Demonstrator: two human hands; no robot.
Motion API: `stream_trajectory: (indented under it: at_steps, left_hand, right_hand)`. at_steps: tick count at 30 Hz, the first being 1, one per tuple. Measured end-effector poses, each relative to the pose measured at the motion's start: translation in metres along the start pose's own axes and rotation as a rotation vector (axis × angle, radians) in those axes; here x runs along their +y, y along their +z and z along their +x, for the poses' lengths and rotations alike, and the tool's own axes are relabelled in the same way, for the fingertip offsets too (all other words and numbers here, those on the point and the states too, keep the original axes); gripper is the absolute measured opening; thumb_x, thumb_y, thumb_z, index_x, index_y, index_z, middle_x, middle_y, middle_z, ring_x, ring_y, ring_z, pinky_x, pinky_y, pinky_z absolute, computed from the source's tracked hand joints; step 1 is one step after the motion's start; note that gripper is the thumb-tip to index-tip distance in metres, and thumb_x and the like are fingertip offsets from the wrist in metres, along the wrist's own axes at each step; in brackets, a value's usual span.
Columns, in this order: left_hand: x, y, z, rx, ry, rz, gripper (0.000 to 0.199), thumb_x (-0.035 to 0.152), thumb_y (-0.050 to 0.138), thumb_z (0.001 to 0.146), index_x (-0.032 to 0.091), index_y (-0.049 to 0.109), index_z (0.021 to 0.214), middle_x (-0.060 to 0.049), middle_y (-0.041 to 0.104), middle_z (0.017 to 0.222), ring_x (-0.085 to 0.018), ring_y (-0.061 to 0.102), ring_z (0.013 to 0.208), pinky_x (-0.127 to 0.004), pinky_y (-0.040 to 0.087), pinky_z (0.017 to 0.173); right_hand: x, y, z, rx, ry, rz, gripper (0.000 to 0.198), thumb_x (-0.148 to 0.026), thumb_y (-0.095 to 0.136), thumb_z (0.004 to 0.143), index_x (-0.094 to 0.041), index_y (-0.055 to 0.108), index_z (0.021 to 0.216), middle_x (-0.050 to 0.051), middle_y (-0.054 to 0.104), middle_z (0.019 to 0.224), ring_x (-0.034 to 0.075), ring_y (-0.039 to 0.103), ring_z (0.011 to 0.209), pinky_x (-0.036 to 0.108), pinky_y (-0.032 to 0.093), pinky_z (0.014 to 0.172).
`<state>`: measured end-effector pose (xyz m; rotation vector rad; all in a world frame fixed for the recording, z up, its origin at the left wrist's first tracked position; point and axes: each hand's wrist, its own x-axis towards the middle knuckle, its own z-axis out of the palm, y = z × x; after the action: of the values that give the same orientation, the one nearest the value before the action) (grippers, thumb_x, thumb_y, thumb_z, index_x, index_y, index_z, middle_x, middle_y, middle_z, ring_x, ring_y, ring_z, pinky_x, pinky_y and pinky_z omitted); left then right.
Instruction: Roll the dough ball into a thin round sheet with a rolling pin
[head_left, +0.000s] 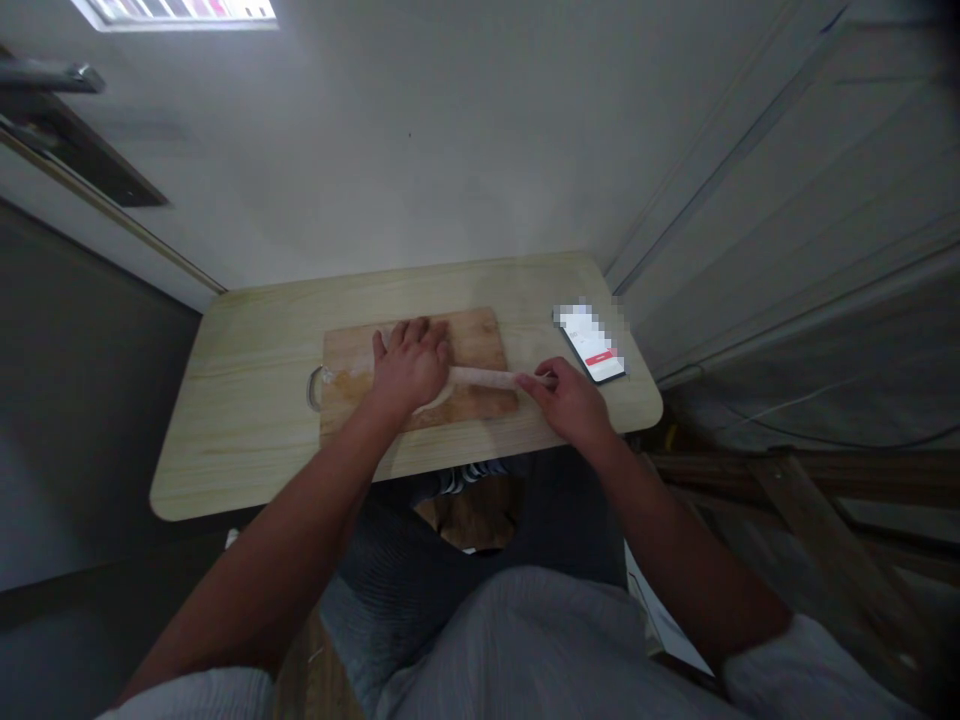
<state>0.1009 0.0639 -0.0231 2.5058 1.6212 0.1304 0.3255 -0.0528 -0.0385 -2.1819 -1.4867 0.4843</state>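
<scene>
A wooden cutting board (pixel 480 345) dusted with flour lies on the table, its metal handle to the left. My left hand (pixel 412 365) rests flat over the middle of the board, fingers spread and pointing away from me. From beneath its right side runs a slim, pale rolling pin (pixel 484 377), slanting slightly down to the right. Its right end is in my right hand (pixel 566 398), closed around it just past the board's right edge. The pin's left part is hidden under my left palm. A pale floury patch (pixel 435 402) shows below that hand; whether it is dough I cannot tell.
A lit phone (pixel 591 342) lies on the right of the light wooden table (pixel 240 400), near my right hand. The table's back edge meets a white wall (pixel 420 180). My legs are below the front edge, and a wooden frame (pixel 810 500) stands at the lower right.
</scene>
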Motion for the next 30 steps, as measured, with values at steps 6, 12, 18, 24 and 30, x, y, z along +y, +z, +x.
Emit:
stream_trajectory:
  at_steps: [6,12,18,24,30]
  left_hand:
    - [0.0,0.002,0.013,0.0,0.006,-0.018,0.054,0.043,0.026,0.101,0.031,0.042,0.151,-0.009,0.039,0.16,-0.036,0.031,0.147,-0.072,0.019,0.115]
    - [0.0,0.004,0.022,0.02,0.001,-0.039,0.055,0.043,0.026,0.1,0.031,0.041,0.152,-0.009,0.037,0.16,-0.036,0.03,0.147,-0.072,0.019,0.115]
    - [-0.001,0.007,0.027,0.022,-0.021,-0.093,0.053,0.045,0.028,0.101,0.031,0.046,0.148,-0.01,0.04,0.159,-0.038,0.033,0.146,-0.073,0.02,0.113]
    - [-0.013,0.007,0.032,0.121,-0.052,-0.31,0.058,0.053,0.02,0.103,0.026,0.054,0.141,-0.011,0.056,0.146,-0.03,0.046,0.138,-0.057,0.03,0.114]
    - [-0.038,-0.005,-0.021,0.331,-0.144,-0.341,0.054,0.055,0.033,0.1,0.019,0.067,0.12,-0.012,0.067,0.129,-0.028,0.056,0.127,-0.045,0.038,0.112]
  right_hand:
    - [-0.002,0.001,0.009,-0.008,0.046,-0.045,0.049,-0.072,0.052,0.089,-0.025,0.063,0.1,0.004,0.073,0.089,0.022,0.066,0.084,0.029,0.037,0.064]
    - [-0.003,0.002,0.016,-0.027,0.063,-0.13,0.057,-0.077,0.043,0.09,-0.024,0.065,0.091,0.005,0.073,0.085,0.023,0.066,0.082,0.029,0.032,0.06]
    - [0.0,0.003,0.026,-0.056,0.05,-0.224,0.069,-0.081,0.032,0.091,-0.023,0.069,0.087,0.008,0.072,0.083,0.023,0.065,0.079,0.03,0.03,0.059]
    - [-0.001,0.002,0.029,-0.108,0.086,-0.261,0.074,-0.083,0.028,0.089,-0.022,0.069,0.079,0.01,0.073,0.083,0.023,0.064,0.077,0.029,0.032,0.06]
    - [0.002,-0.001,0.025,-0.078,0.1,-0.153,0.074,-0.081,0.026,0.092,-0.022,0.069,0.076,0.008,0.071,0.078,0.021,0.061,0.072,0.029,0.03,0.058]
